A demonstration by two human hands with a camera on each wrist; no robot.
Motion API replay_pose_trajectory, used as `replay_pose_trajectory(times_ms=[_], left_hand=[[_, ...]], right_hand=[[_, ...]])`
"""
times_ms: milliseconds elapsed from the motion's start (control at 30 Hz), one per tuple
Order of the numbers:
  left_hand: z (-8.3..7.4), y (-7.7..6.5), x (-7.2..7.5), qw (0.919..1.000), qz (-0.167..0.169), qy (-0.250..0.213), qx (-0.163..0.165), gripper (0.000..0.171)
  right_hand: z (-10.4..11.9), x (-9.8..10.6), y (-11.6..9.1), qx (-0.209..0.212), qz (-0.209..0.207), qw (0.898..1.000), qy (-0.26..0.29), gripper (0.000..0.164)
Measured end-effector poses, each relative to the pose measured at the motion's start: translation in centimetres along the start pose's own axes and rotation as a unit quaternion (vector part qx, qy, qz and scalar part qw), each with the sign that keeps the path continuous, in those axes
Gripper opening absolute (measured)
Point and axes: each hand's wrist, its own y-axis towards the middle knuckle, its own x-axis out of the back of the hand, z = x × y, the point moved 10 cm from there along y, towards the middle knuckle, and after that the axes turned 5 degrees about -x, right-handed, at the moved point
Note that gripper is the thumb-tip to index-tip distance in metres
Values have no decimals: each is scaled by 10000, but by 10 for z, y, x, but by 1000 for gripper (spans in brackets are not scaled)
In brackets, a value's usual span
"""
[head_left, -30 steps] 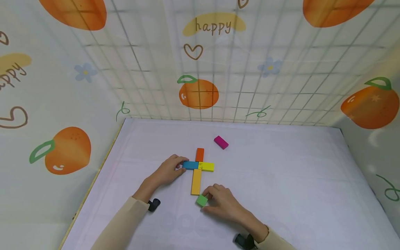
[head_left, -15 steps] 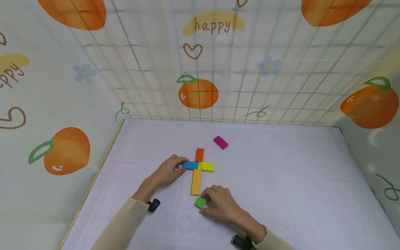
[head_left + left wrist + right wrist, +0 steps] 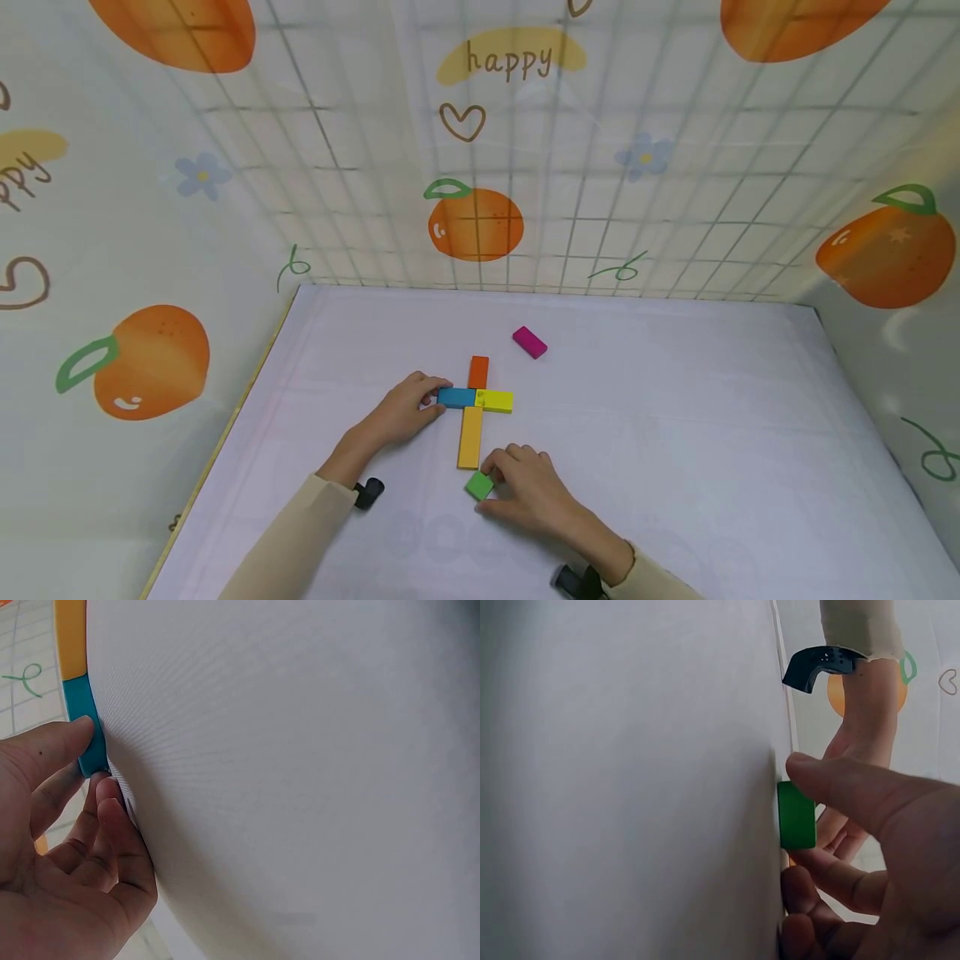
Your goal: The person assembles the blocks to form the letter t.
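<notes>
My left hand (image 3: 405, 408) pinches the left end of a blue block (image 3: 456, 397) between thumb and fingers; the left wrist view shows the thumb on this blue block (image 3: 86, 727). A red-orange block (image 3: 478, 372), a yellow block (image 3: 497, 402) and a longer amber block (image 3: 469, 437) meet the blue one in a cross shape. My right hand (image 3: 532, 487) holds a small green block (image 3: 479, 485) between thumb and index finger, just below the amber block's lower end. In the right wrist view the green block (image 3: 797, 815) stands on the table surface.
A magenta block (image 3: 530, 342) lies apart, behind the cross. The white-covered table (image 3: 675, 417) is bounded by printed curtains (image 3: 360, 167) at the back and sides. Black wrist cameras (image 3: 369, 493) sit low beside both wrists.
My right hand has shifted slightly left with the green block, bringing it closer under the amber block's end. The left hand and the other blocks stay in place.
</notes>
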Motion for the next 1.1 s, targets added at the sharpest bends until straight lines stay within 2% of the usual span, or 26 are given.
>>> replay_pose_trajectory(times_ms=[367, 1100], left_hand=[[-2, 0, 1, 10000, -4, 4, -16, 38], [-2, 0, 3, 10000, 4, 5, 17, 38]], right_hand=[[3, 2, -1, 0, -88, 9999, -52, 42], [0, 5, 0, -234, 95, 9997, 66, 44]])
